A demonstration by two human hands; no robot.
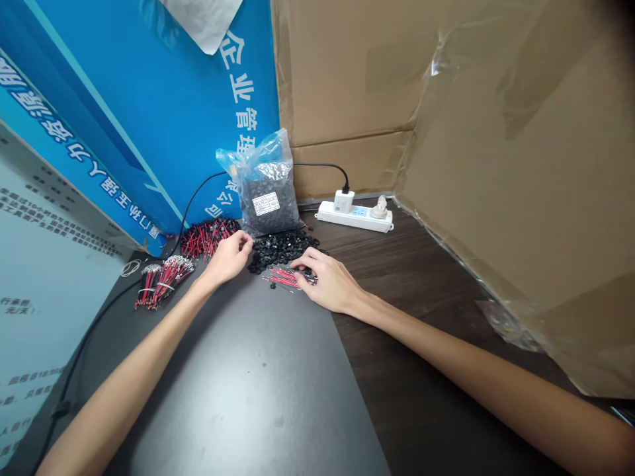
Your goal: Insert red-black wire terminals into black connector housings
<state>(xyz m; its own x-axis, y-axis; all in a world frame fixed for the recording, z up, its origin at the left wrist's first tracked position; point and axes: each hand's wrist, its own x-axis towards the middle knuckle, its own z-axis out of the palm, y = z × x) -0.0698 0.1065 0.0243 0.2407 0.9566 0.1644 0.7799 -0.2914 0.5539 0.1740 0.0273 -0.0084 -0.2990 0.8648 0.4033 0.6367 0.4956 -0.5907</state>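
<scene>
My left hand (231,258) is closed in a pinch at the left edge of a pile of small black plastic parts (278,248). Whatever sits between its fingertips is too small to make out. My right hand (331,281) curls over a small bunch of red and black wires (282,276) in front of that pile, its thumb and fingers on them. Behind my left hand lies a larger heap of red and black wires (211,235). Two banded wire bundles (166,281) rest to the left of my left forearm.
A clear bag of black parts (270,188) with a white label stands behind the pile. A white power strip (354,216) with a plugged-in charger lies to the right. Blue printed panels (198,112) and cardboard walls (347,79) enclose the dark table (238,390).
</scene>
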